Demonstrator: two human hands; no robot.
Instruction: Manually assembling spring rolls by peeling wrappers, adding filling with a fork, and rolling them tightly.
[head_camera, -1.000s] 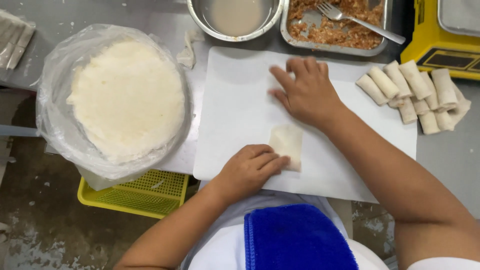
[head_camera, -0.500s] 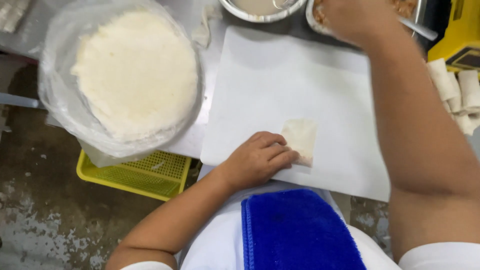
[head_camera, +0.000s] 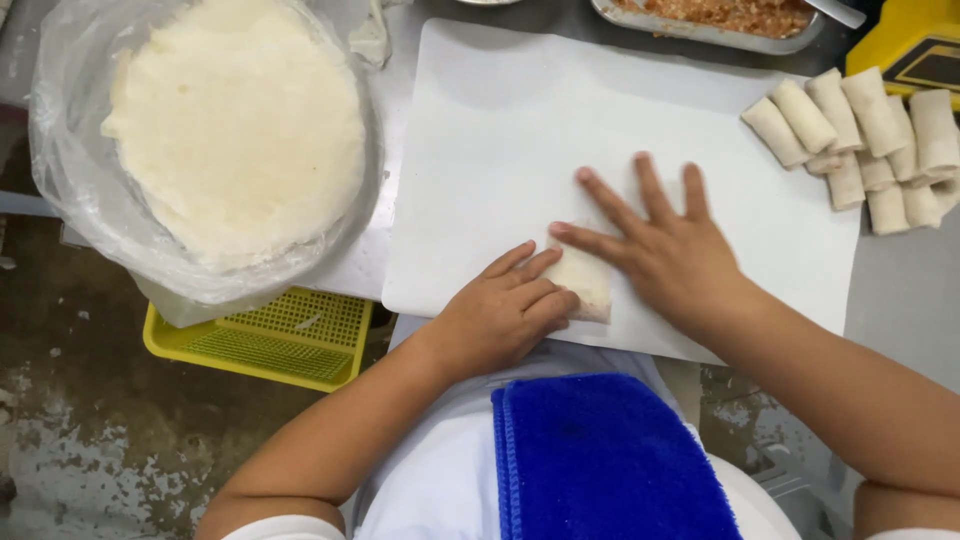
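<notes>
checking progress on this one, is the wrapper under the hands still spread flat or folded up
Folded: the wrapper is a small compact parcel pinned between left hand and right hand.
</notes>
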